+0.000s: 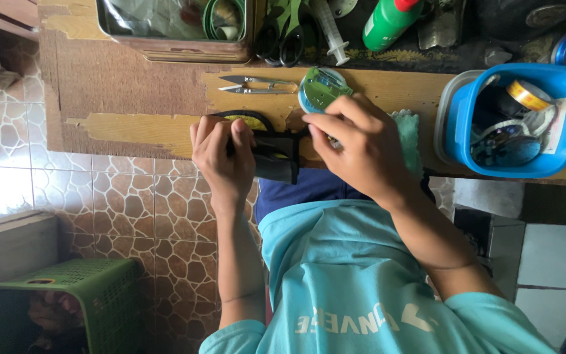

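Observation:
My left hand (223,152) is closed on the left end of a black fabric piece (276,158) at the front edge of a worn wooden table (132,128). My right hand (361,147) pinches the same piece at its right end, with the fingers curled over it. A black loop with a yellow-green patch (249,118) shows just beyond my left fingers. Right above my right hand lies a round blue case with a green inside (321,88). Metal thread snips (257,84) lie to the left of it.
A blue tub (561,85) with tape rolls stands at the table's right. At the back are a metal tin (171,46), dark scissors (283,36), a syringe (331,31) and a green bottle (386,25). A teal cloth (409,131) lies under my right hand. A green basket (80,295) stands on the tiled floor.

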